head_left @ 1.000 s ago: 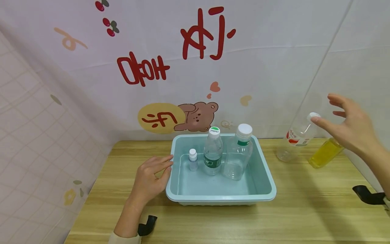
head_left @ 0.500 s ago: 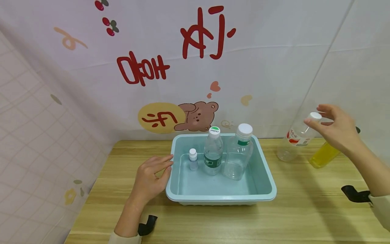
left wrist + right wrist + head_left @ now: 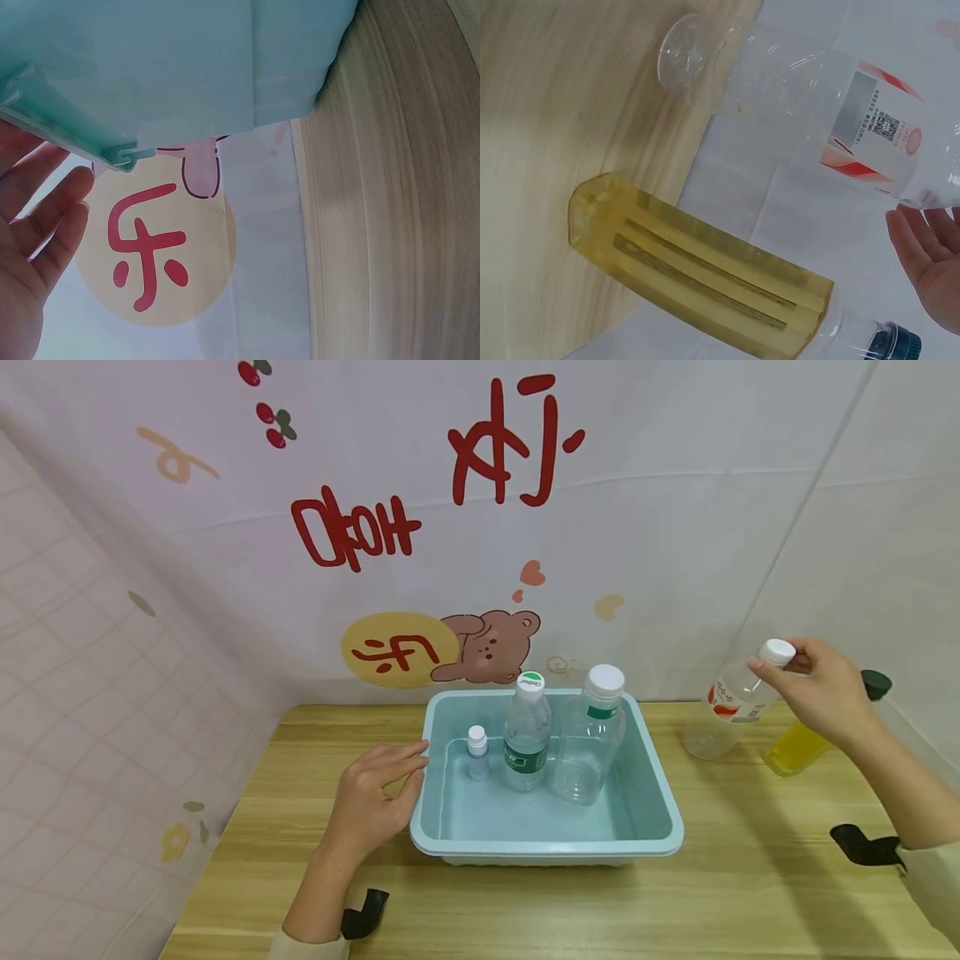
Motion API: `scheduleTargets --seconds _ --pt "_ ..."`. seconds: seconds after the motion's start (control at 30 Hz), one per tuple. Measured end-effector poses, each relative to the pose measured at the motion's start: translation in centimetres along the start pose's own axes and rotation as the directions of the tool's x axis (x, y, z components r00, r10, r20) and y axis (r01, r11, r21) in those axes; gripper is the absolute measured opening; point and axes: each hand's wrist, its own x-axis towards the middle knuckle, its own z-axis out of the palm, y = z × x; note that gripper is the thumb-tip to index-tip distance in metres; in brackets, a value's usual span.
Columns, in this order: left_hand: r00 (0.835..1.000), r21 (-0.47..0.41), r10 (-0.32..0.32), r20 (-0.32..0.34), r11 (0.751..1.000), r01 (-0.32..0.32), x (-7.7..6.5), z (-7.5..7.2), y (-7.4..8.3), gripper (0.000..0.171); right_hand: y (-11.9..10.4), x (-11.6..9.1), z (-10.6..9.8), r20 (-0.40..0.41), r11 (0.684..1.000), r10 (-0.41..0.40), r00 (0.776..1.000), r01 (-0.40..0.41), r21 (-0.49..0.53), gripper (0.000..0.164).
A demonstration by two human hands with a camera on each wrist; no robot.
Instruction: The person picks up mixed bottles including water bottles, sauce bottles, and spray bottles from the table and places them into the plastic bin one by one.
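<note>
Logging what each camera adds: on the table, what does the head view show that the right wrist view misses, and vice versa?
Only the head view: the left hand at the rim of a light-blue rectangular plastic tub, three white-capped transparent bottles inside.

Only the right wrist view: a distinct QR code on the red-labelled clear cylindrical bottle, and dark stripes along the transparent bottle of yellow liquid.

Both: those last two bottles, the right hand near the labelled one's top, the wooden tabletop.

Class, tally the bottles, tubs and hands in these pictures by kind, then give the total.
Bottles: 5 (small bottle, green-banded bottle, large bottle, red-labelled bottle, yellow-filled bottle)
Tubs: 1 (blue tub)
Hands: 2 (left hand, right hand)
Total: 8
</note>
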Motion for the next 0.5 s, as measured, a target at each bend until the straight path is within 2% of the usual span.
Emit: scheduleTargets --seconds 0.3,0.5 --pt "1.000 0.001 0.024 -0.012 1.000 -0.024 0.2 0.0 0.0 0.020 -0.1 -0.1 -0.3 -0.039 1.000 -0.005 0.999 0.004 -0.017 0.065" --pt "1.000 0.006 0.017 -0.007 1.000 -0.017 0.1 0.0 0.0 0.020 -0.7 -0.5 -1.3 -0.092 1.000 -0.001 0.996 0.004 0.025 0.060"
